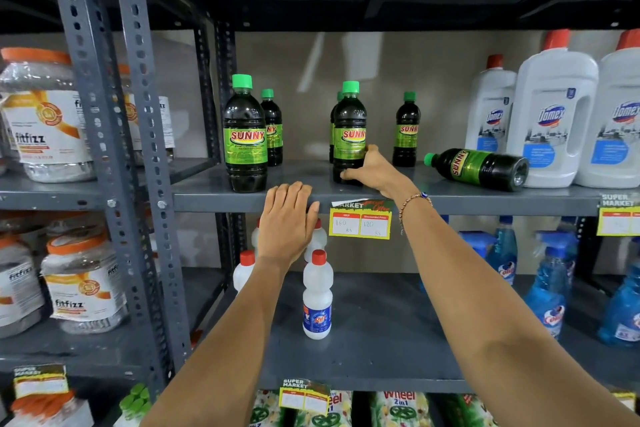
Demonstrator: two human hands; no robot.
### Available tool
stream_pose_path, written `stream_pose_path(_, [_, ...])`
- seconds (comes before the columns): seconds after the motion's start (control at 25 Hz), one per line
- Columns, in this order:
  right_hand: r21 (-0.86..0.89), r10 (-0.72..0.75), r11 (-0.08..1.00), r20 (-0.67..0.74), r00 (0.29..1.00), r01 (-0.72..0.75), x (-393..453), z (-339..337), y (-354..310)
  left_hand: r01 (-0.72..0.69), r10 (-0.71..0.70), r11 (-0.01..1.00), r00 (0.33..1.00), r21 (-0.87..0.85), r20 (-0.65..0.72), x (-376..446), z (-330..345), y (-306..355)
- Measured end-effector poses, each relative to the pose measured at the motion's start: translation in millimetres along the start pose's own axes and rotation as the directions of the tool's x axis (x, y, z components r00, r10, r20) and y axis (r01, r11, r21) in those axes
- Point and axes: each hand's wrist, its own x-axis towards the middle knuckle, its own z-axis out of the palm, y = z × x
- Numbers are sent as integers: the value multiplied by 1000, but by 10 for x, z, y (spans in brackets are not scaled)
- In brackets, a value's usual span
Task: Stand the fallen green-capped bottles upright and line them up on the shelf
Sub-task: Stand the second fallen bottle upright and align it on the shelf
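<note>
Right hand (372, 172) wrapped around the lower part of an upright green-capped bottle (349, 135) near the middle of the grey shelf (450, 199), thumb behind, fingers curled at its base; left hand (287, 218) open and flat, palm down, fingers resting over the shelf's front edge, holding nothing. Further upright bottles: one at the left front (245, 135), one behind it (272, 128), one behind the held bottle, one to the right (407, 130). One fallen bottle (479, 168) on its side further right, cap pointing left, just beside the white jugs (550, 114). Yellow price tag (360, 222) on the shelf edge, between the two wrists.
</note>
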Motion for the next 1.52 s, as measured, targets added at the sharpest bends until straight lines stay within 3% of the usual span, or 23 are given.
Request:
stream_pose_path(0.36, [2, -40, 999, -16, 999, 40, -19, 12, -3, -12, 12, 1000, 1000, -14, -28, -3, 9, 3])
stream_pose_path(0.52, [45, 26, 999, 41, 999, -28, -22, -52, 6, 107, -112, 989, 993, -101, -42, 49, -70, 136])
stream_pose_path(0.6, [153, 58, 985, 108, 992, -74, -30, -134, 12, 187, -198, 968, 979, -168, -47, 154, -164, 213])
stream_pose_path(0.68, [269, 84, 956, 118, 989, -113, -36, -230, 37, 231, -238, 928, 971, -291, 10, 366, -213, 245])
stream_pose_path(0.8, [284, 79, 954, 54, 995, -91, -19, -298, 90, 304, -245, 813, 952, -497, 183, 807, -259, 288])
stream_pose_path(0.88, [287, 62, 954, 83, 995, -83, -9, -300, 102, 481, -248, 692, 859, -538, 449, 1070, -316, 335])
stream_pose_path(0.96, [259, 49, 963, 128, 991, -81, -9, -282, 102, 649, -185, 590, 687, -480, 703, 1174, -287, 365])
stream_pose_path(1.04, [247, 41, 967, 119, 992, -69, 5, -270, 88, 700, -150, 559, 612, -444, 776, 1195, -134, 305])
stream_pose_path(1.2, [223, 34, 973, 89, 995, -53, 30, -264, 95, 661, -154, 564, 674, -495, 723, 1191, 63, 230])
stream_pose_path(1.52, [142, 23, 989, 59, 998, -31, -108, -244, 9, 664, -192, 549, 691, -507, 697, 1138, -27, 211])
